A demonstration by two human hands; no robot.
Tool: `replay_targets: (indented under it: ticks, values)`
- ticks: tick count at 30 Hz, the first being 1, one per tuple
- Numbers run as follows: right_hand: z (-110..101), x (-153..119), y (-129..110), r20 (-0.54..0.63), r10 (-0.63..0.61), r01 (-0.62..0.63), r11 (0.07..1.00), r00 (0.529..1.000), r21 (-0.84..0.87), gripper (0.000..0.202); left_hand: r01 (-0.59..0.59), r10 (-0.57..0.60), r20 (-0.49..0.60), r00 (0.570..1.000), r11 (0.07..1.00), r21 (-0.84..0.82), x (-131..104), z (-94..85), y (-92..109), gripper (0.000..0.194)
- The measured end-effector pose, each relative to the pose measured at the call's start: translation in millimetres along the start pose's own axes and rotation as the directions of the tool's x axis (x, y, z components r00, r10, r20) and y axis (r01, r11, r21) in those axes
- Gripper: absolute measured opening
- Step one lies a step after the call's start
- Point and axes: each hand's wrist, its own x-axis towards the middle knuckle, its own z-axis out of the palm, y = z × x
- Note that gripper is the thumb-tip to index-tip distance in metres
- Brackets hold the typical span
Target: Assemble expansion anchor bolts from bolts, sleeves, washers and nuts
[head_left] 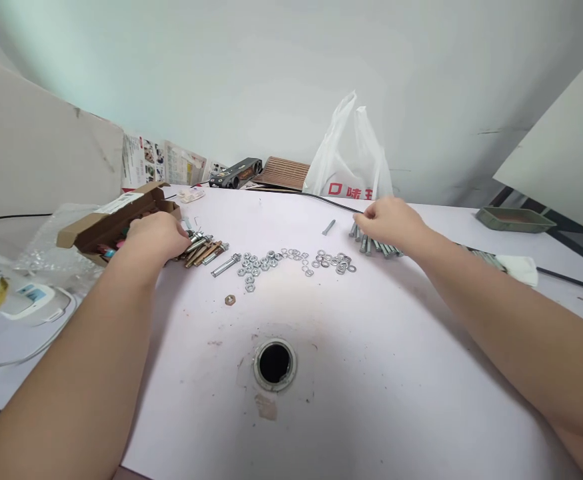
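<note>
My left hand [157,235] lies over the right end of an open cardboard box [89,235], beside a pile of silver and brass-coloured anchor bolts [202,249]. Its fingers are mostly hidden. At the right, my right hand [390,220] is closed at the upper left of a pile of grey bolts [379,248]; what its fingertips hold, if anything, is too small to name. Between the hands lie a single anchor bolt [226,265], hex nuts [255,265], thin spring washers [295,254], flat washers [341,262] and one loose bolt [329,227]. A brownish nut [230,300] sits nearer me.
A round hole with a metal rim [292,366] is in the table's middle. Behind stand a white plastic bag [346,167], a brown slatted board [282,173] and a black device [236,173]. A green tray [515,227] is at far right, white devices [39,305] at left.
</note>
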Motion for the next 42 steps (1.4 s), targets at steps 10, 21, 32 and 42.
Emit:
replay_targets:
  ticks: [10, 21, 32, 42]
  values:
    - [18, 8, 4, 0.282, 0.163, -0.149, 0.986, 0.946, -0.072, 0.029, -0.088, 0.088, -0.226, 0.97, 0.996, 0.008, -21, 1.6, 29, 0.032]
    - [-12, -33, -42, -0.015, -0.098, 0.096, 0.921, 0.995, 0.378, 0.029, -0.366, 0.349, -0.144, 0.926, 0.733, -0.573, -49, 10.5, 58, 0.05]
    - [10, -66, -83, 0.31, -0.552, 0.435, 0.819, 0.774, 0.373, 0.032, -0.419, 0.689, -0.113, 0.716, 0.294, -0.859, -73, 34.1, 90, 0.041]
    - [-36, 20, 41, 0.13, 0.187, -0.172, 0.978, 0.974, -0.118, 0.024, -0.461, 0.714, 0.037, 0.699, 0.489, -0.74, -85, 36.5, 98, 0.032]
